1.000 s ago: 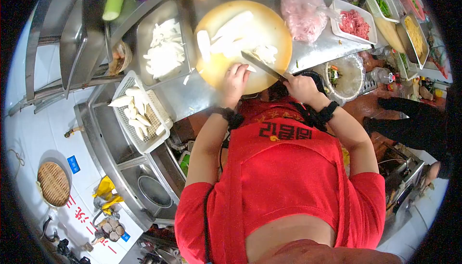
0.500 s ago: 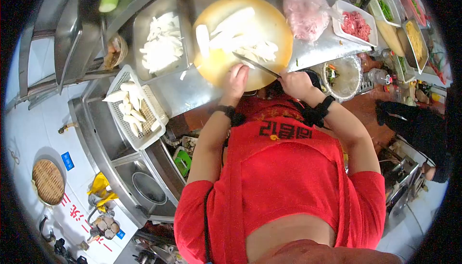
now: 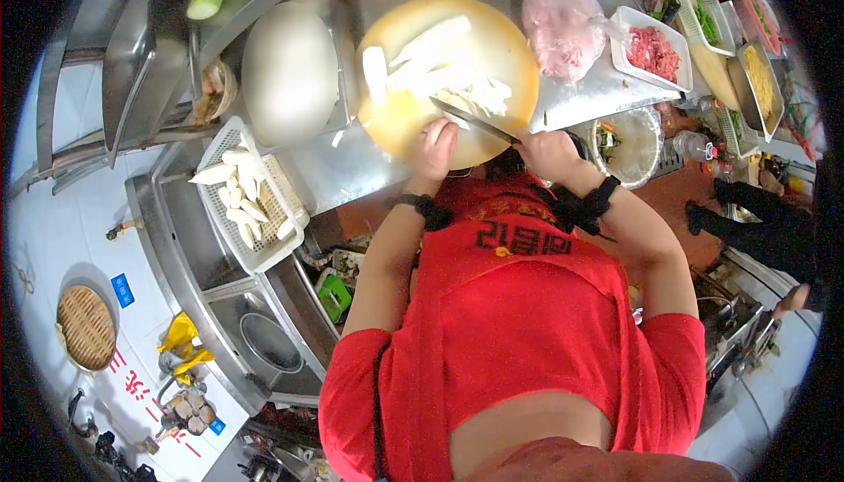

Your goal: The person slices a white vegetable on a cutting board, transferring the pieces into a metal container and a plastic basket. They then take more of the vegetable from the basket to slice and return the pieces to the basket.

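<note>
My right hand (image 3: 552,157) is closed round the handle of a knife (image 3: 475,120). Its blade points left across the round yellowish cutting board (image 3: 520,38). Close to the blade, the curled fingers of my left hand (image 3: 434,150) press on a white vegetable piece (image 3: 454,119) at the board's near edge. Beyond the blade lie cut white strips (image 3: 479,94). Longer peeled white pieces (image 3: 431,47) rest further back, and one shorter piece (image 3: 374,75) lies at the left. The glare on the board hides their exact kind.
A blurred pale patch covers most of the steel tray (image 3: 338,108) left of the board. Below it stands a white basket (image 3: 290,258) of peeled white pieces. To the right are a pink plastic bag (image 3: 564,29), a meat tray (image 3: 622,65), and a lined bin (image 3: 635,144). Another person's dark-clothed legs (image 3: 756,231) show at right.
My hands and the knife stay in nearly the same place over the board. The white strips in the steel tray are now hidden by blur. The other person's legs have shifted slightly.
</note>
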`<state>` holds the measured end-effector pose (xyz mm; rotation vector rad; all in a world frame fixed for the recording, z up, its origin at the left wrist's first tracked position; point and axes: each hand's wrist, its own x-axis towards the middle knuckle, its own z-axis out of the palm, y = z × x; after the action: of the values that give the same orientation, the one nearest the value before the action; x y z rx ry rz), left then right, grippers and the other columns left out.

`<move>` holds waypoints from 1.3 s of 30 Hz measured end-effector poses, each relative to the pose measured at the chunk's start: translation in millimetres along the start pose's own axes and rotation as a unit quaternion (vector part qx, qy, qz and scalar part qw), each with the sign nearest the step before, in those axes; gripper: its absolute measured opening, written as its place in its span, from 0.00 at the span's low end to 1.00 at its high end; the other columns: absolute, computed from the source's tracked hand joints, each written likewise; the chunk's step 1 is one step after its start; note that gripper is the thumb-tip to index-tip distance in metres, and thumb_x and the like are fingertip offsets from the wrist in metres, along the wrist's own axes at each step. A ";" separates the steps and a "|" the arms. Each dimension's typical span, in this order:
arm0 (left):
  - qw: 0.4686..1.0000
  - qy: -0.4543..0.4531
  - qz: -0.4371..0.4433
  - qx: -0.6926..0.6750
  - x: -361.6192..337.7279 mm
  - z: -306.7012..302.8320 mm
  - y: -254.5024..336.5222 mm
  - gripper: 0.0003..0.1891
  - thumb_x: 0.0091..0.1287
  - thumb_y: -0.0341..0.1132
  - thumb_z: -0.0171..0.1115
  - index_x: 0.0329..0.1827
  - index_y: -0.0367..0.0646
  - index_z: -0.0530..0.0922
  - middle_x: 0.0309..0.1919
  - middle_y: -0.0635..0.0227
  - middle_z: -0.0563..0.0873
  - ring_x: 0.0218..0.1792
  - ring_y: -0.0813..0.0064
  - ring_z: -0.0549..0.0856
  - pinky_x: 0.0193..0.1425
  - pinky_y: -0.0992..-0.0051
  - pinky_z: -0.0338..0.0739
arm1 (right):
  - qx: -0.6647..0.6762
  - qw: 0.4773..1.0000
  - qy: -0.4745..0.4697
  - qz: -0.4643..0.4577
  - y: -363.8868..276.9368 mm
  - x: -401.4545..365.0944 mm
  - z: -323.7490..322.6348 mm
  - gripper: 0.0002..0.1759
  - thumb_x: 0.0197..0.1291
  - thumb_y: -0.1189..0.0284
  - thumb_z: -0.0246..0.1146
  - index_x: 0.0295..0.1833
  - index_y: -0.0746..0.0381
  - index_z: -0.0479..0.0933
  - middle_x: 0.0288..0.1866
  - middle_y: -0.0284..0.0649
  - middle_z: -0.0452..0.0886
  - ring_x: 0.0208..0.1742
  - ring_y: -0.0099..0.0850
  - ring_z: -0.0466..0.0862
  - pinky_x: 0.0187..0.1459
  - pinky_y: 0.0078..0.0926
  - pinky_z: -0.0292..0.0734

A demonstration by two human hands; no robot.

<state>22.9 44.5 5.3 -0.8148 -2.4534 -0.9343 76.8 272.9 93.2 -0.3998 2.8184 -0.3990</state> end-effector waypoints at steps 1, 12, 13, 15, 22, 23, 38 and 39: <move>1.000 0.001 -0.001 -0.001 -0.6 2.4 -1.0 0.07 0.54 0.27 0.65 0.36 0.42 0.80 0.38 0.63 0.81 0.38 0.61 0.81 0.41 0.67 0.77 | -0.001 1.000 -0.001 0.000 0.4 -0.6 -2.4 0.13 0.62 0.63 0.52 0.38 0.62 0.73 0.23 0.48 0.80 0.25 0.45 0.82 0.25 0.41 0.76; 1.000 0.011 0.003 0.004 -1.1 1.9 0.0 0.05 0.55 0.26 0.65 0.34 0.40 0.80 0.38 0.63 0.81 0.38 0.61 0.81 0.42 0.66 0.76 | 0.015 1.000 -0.004 0.004 -0.1 -1.2 -1.6 0.13 0.62 0.63 0.52 0.37 0.62 0.74 0.24 0.47 0.80 0.25 0.46 0.82 0.27 0.42 0.77; 1.000 0.011 -0.001 0.004 -1.2 1.8 0.5 0.05 0.55 0.26 0.65 0.34 0.40 0.80 0.38 0.63 0.81 0.38 0.61 0.81 0.42 0.66 0.76 | 0.014 1.000 -0.006 0.002 -0.7 -1.4 -3.8 0.13 0.62 0.63 0.52 0.37 0.62 0.74 0.24 0.47 0.80 0.25 0.46 0.82 0.27 0.42 0.77; 1.000 0.012 0.000 0.004 -0.3 0.5 3.1 0.06 0.55 0.27 0.65 0.35 0.40 0.80 0.38 0.62 0.81 0.38 0.61 0.81 0.42 0.67 0.77 | 0.013 1.000 -0.025 0.010 -2.9 -3.9 -4.2 0.14 0.62 0.63 0.52 0.37 0.62 0.75 0.25 0.47 0.81 0.27 0.46 0.82 0.28 0.43 0.77; 1.000 0.007 0.006 0.011 -2.4 3.5 -2.1 0.06 0.55 0.27 0.65 0.36 0.41 0.80 0.38 0.63 0.81 0.39 0.61 0.81 0.43 0.67 0.77 | -0.023 0.999 0.017 -0.028 6.4 2.4 10.4 0.14 0.61 0.62 0.56 0.40 0.63 0.71 0.18 0.46 0.77 0.19 0.44 0.80 0.21 0.41 0.74; 1.000 0.007 0.001 0.010 -2.8 4.1 -2.3 0.06 0.55 0.27 0.65 0.36 0.41 0.80 0.38 0.63 0.81 0.39 0.61 0.81 0.43 0.67 0.77 | -0.010 1.000 0.004 -0.011 1.1 -1.6 -2.6 0.14 0.62 0.62 0.54 0.36 0.63 0.73 0.21 0.47 0.79 0.23 0.44 0.81 0.24 0.41 0.75; 1.000 0.022 0.007 0.013 -3.8 5.3 -0.3 0.07 0.54 0.26 0.65 0.36 0.41 0.79 0.38 0.63 0.81 0.39 0.61 0.81 0.42 0.67 0.77 | 0.002 0.999 -0.043 0.018 3.4 -9.6 -6.4 0.16 0.64 0.60 0.51 0.40 0.63 0.73 0.23 0.48 0.80 0.26 0.46 0.82 0.28 0.43 0.77; 0.999 0.033 0.016 0.009 -2.7 5.8 -1.2 0.07 0.54 0.25 0.65 0.35 0.40 0.79 0.38 0.63 0.81 0.39 0.61 0.81 0.41 0.67 0.77 | 0.001 0.999 -0.042 0.013 3.7 -10.6 -6.7 0.16 0.64 0.60 0.51 0.40 0.63 0.73 0.23 0.49 0.80 0.26 0.46 0.82 0.28 0.43 0.77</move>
<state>23.2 46.7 -0.8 -0.8033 -2.3824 -0.9110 83.7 281.1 100.6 -0.3706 2.7388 -0.3709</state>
